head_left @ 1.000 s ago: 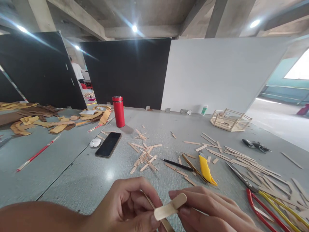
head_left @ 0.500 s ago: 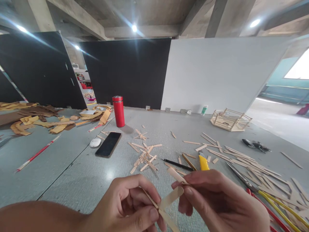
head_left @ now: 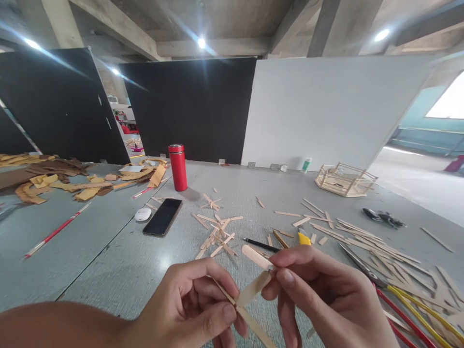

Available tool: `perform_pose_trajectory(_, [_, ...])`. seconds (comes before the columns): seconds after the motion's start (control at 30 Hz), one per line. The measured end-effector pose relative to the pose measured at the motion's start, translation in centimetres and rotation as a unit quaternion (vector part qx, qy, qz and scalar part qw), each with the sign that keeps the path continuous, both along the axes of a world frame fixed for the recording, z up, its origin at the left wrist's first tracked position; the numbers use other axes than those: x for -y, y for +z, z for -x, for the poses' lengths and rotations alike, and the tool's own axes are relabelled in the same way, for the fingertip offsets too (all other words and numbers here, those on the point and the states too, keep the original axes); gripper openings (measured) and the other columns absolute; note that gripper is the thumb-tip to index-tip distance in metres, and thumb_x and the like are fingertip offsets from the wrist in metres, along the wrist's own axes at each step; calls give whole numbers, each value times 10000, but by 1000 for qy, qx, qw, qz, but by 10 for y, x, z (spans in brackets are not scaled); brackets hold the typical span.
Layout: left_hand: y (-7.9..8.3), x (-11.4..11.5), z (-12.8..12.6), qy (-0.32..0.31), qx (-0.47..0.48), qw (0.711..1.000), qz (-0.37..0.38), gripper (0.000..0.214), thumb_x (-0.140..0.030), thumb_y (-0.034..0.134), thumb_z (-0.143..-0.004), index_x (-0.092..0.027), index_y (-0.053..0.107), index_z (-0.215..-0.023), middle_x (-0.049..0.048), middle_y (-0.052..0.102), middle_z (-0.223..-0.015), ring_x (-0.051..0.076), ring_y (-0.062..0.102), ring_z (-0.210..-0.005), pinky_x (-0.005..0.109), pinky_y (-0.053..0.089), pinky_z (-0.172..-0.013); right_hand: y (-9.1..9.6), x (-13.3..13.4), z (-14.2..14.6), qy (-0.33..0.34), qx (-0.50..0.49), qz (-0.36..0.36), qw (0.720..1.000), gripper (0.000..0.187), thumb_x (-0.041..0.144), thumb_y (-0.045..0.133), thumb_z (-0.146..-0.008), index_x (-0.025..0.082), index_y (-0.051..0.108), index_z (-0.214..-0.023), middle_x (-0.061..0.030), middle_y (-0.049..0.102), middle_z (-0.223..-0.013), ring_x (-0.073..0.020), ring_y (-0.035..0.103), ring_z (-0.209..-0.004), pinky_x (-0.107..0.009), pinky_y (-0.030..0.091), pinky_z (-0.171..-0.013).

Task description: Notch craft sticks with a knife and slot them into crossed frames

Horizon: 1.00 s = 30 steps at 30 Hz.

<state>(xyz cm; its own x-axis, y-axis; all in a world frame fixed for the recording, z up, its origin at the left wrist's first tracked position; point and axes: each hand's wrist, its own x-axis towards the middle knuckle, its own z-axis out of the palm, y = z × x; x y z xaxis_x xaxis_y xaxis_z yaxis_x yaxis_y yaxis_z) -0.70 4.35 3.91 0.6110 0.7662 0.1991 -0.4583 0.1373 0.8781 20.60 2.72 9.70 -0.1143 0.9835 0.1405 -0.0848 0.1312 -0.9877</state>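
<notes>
Left hand: your left hand (head_left: 197, 304) is closed, thumb and fingers pinching crossed wooden sticks (head_left: 256, 327) where they meet.
Right hand: your right hand (head_left: 322, 290) pinches another wooden stick (head_left: 254, 256) between thumb and forefinger, its rounded end pointing up and left.
Stick position: the pieces are raised in front of you, low in the view; you can't tell whether the right-hand stick touches the others.
Beyond your hands: a cluster of stick pieces (head_left: 219, 235) lies on the grey table (head_left: 119, 270), with a black pen (head_left: 259, 243) to its right.
Near your right: a yellow cutter (head_left: 303, 237) sits partly hidden behind your fingers; red-and-yellow-handled snips (head_left: 377, 279) lie beside loose sticks (head_left: 362, 237).
</notes>
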Motion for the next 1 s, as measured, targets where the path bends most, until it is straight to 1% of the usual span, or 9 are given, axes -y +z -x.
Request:
perform_pose_trajectory(0.17, [-1, -1, -1, -4, 17, 1000, -4, 117, -222, 711, -978, -145, 636, -1025, 55, 771, -867, 85, 737, -649, 146, 562, -618, -3, -9, -8, 99, -44, 41, 993, 198, 383, 698, -991, 195, 703, -932, 7, 727, -692, -25, 597, -399, -95, 381, -410])
perform_pose_trajectory(0.33, [-1, -2, -1, 1, 18, 1000, -5, 90, -196, 711, -974, -138, 660, -1020, 64, 780, -864, 82, 732, -649, 148, 563, -626, -5, -13, -10, 136, -62, 93, 984, 239, 403, 658, -1016, 180, 667, -928, 27, 678, -638, -6, 526, -367, -85, 299, -373])
perform_pose_trajectory(0.4, [-1, -2, -2, -4, 25, 1000, -10, 83, -192, 709, -975, -139, 666, -1022, 63, 782, -860, 73, 723, -638, 144, 559, -626, -3, -13, -11, 151, -63, 110, 980, 260, 427, 647, -1018, 184, 655, -926, 41, 644, -616, 4, 461, -349, -93, 262, -358])
perform_pose_trajectory(0.5, [-1, -2, -2, -3, 25, 1000, -8, 92, -202, 719, -968, -140, 669, -1014, 67, 782, -862, 74, 716, -628, 151, 557, -625, -2, -12, -12, 149, -59, 124, 979, 308, 479, 647, -1004, 189, 646, -901, 71, 558, -573, 9, 340, -345, -114, 224, -351])
perform_pose_trajectory(0.67, [-3, -3, -4, -1, 13, 1000, -3, 101, -222, 732, -960, -142, 684, -1001, 62, 775, -848, 67, 696, -622, 144, 539, -621, -3, -9, -13, 128, -29, 98, 986, 310, 492, 663, -992, 197, 666, -897, 96, 388, -566, -38, 267, -464, -153, 207, -414])
perform_pose_trajectory(0.77, [-7, -4, -4, -5, 17, 1000, -16, 83, -227, 708, -976, -151, 688, -1003, 61, 768, -857, 67, 680, -617, 156, 544, -625, -1, -6, -12, 117, -16, 88, 989, 336, 537, 670, -972, 207, 663, -911, 90, 353, -602, -71, 225, -523, -206, 173, -448])
perform_pose_trajectory(0.87, [-10, -6, -5, -15, 17, 999, -30, 77, -232, 682, -992, -156, 688, -1002, 58, 757, -843, 75, 673, -645, 158, 540, -637, 2, -3, -12, 113, 13, 78, 990, 389, 607, 682, -931, 220, 659, -912, 81, 386, -641, -79, 240, -539, -238, 164, -469])
perform_pose_trajectory(0.93, [-11, -6, -5, -15, 13, 999, -31, 87, -240, 682, -992, -154, 680, -1000, 56, 749, -824, 74, 659, -645, 151, 525, -634, 2, -2, -14, 103, 36, 65, 992, 387, 617, 682, -926, 231, 666, -923, 74, 419, -650, -82, 293, -548, -237, 209, -484])
perform_pose_trajectory(1.0, [-11, -7, -5, -18, 8, 999, -32, 118, -263, 691, -987, -149, 663, -991, 56, 738, -794, 70, 631, -614, 152, 506, -614, 2, -3, -17, 106, 53, 52, 992, 331, 579, 669, -954, 249, 669, -967, 67, 449, -666, -83, 349, -557, -226, 264, -496])
